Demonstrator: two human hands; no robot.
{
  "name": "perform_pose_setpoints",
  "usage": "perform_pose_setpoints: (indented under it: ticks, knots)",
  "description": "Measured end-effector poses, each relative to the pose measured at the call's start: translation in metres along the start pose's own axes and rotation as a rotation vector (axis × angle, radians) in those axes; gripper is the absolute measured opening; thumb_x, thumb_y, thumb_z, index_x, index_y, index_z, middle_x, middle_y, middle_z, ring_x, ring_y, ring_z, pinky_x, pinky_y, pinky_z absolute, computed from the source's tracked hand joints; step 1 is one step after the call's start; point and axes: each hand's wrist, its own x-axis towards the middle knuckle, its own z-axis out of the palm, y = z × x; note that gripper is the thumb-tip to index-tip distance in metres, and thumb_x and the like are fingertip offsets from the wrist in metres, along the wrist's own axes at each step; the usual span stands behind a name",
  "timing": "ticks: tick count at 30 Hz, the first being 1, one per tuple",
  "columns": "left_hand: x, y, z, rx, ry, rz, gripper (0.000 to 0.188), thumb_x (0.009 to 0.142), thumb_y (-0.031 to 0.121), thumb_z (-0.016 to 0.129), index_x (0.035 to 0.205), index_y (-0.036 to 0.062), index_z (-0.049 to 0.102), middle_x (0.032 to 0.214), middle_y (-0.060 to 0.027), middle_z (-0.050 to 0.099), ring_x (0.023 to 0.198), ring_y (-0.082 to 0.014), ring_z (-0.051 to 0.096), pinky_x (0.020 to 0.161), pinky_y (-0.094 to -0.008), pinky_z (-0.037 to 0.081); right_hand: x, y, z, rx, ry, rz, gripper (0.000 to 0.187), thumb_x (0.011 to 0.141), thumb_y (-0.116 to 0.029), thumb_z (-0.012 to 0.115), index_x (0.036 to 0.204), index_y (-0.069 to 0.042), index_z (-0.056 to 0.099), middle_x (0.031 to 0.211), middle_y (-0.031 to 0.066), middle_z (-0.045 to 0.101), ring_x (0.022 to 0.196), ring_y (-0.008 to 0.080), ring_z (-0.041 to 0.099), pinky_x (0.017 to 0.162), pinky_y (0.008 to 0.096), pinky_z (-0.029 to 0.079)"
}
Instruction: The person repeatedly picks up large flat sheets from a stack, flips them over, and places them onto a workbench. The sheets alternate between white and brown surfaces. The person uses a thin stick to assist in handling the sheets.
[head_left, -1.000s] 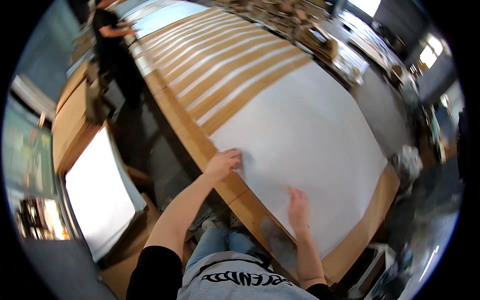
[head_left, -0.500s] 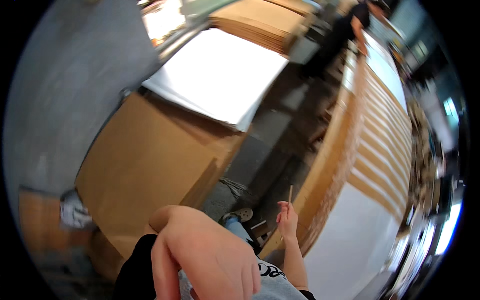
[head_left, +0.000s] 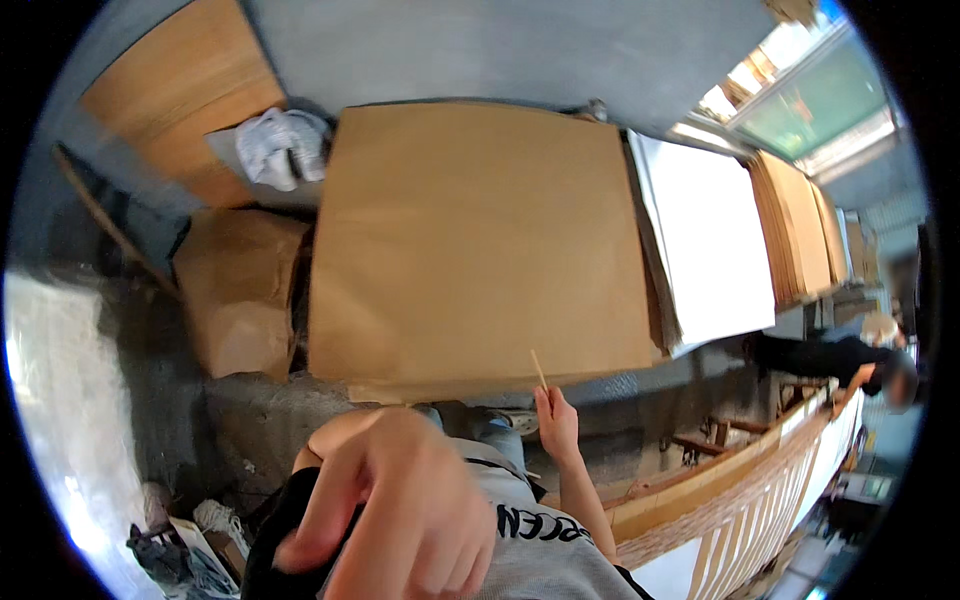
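Observation:
My right hand (head_left: pixel 558 425) is closed round a thin wooden stick (head_left: pixel 540 370), whose tip points up over the near edge of a wide stack of brown paper sheets (head_left: pixel 480 240). Close to the camera, my left hand (head_left: pixel 415 510) is bent at the wrist with its fingers curled down. Slightly blurred, it hides its own palm, so anything inside it does not show. Right of the brown stack lies a stack of white sheets (head_left: pixel 705 240).
More brown sheets (head_left: pixel 785 225) are piled beneath the window (head_left: pixel 815 90). A long bench with white and brown strips (head_left: pixel 740 550) runs along the lower right, where a person (head_left: pixel 830 355) leans over it. At left are a wooden board (head_left: pixel 190 90), white cloth (head_left: pixel 280 145) and wrapped brown bundle (head_left: pixel 240 290).
My view has swung left, so the brown stack now lies straight ahead and the bench has moved to the lower right. The stick stays in my right hand; my left hand stays curled.

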Motion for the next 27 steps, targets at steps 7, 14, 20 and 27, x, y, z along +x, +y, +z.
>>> perform_pose_setpoints:
  ticks: [7, 14, 20, 27]
  knots:
    - [-0.065, 0.079, 0.025, 0.215, 0.733, 0.256, 0.066, 0.089, 0.042, 0.032, 0.129, 0.0309, -0.019, 0.051, 0.0007, 0.043, 0.042, -0.0096, 0.034, 0.047, -0.024, 0.035, 0.033, -0.054, 0.041, -0.078, -0.162, -0.205, 0.024, 0.087, -0.024, 0.041, 0.091, -0.004, 0.053, 0.081, 0.0184, 0.057, 0.077, 0.0383, 0.053, 0.064, 0.0432, 0.041]
    - [-0.105, 0.091, 0.041, 0.382, 1.041, 0.323, 0.055, 0.086, 0.038, 0.043, 0.131, 0.0279, 0.013, 0.053, 0.0016, 0.043, 0.048, -0.0084, 0.037, 0.052, -0.0228, 0.036, 0.11, -0.033, 0.054, -0.239, -0.242, -0.494, 0.018, 0.085, -0.018, 0.045, 0.09, -0.003, 0.052, 0.082, 0.0174, 0.056, 0.076, 0.035, 0.054, 0.063, 0.0397, 0.043]
    - [-0.174, 0.063, 0.062, 0.762, 1.492, 0.221, 0.009, 0.084, 0.015, 0.051, 0.087, 0.0063, 0.052, 0.061, 0.0012, 0.046, 0.053, -0.0075, 0.039, 0.056, -0.0229, 0.036, 0.161, -0.109, 0.074, -0.461, -0.333, -0.435, 0.019, 0.085, -0.017, 0.045, 0.099, -0.009, 0.053, 0.077, 0.0161, 0.057, 0.069, 0.0318, 0.056, 0.059, 0.0402, 0.044]
    - [-0.234, 0.079, 0.095, 0.88, 2.081, -0.301, 0.014, 0.084, 0.014, 0.052, 0.081, 0.0015, 0.057, 0.063, 0.0, 0.05, 0.054, -0.0057, 0.043, 0.05, -0.018, 0.034, 0.215, -0.214, 0.182, -0.637, -0.288, -0.686, 0.029, 0.083, -0.014, 0.043, 0.106, -0.025, 0.056, 0.072, 0.0107, 0.058, 0.062, 0.0264, 0.057, 0.051, 0.0385, 0.043]
